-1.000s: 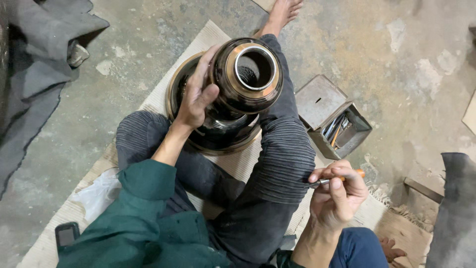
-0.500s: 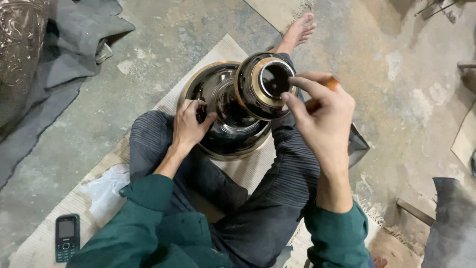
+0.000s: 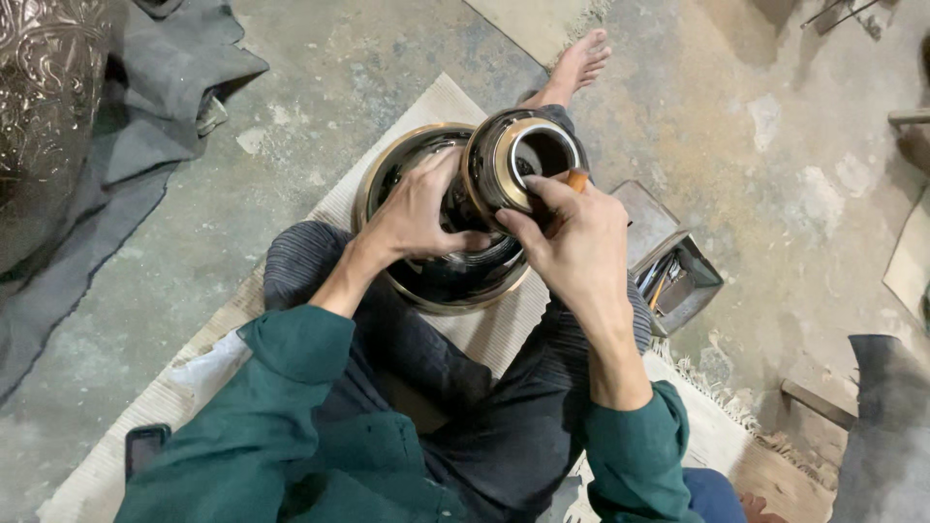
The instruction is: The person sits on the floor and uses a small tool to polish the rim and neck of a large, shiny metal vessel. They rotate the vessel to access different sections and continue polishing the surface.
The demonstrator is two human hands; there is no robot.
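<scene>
A dark metal vessel (image 3: 455, 261) with brass-coloured bands lies tilted between my legs, its round open neck (image 3: 528, 155) facing up and to the right. My left hand (image 3: 417, 213) is spread over the vessel's body just below the neck and steadies it. My right hand (image 3: 572, 242) is closed around a thin tool with an orange wooden handle (image 3: 577, 179), held against the rim of the neck. The tool's tip is hidden behind my fingers.
I sit on a pale woven mat (image 3: 320, 213) on a concrete floor. A small metal box of tools (image 3: 673, 276) stands to the right. Grey cloth (image 3: 145, 145) and an embossed metal pot (image 3: 44, 116) lie at left. A phone (image 3: 145, 446) rests on the mat.
My right hand came up from beside the tool box with the tool and now sits at the vessel's neck. The left hand stayed on the vessel.
</scene>
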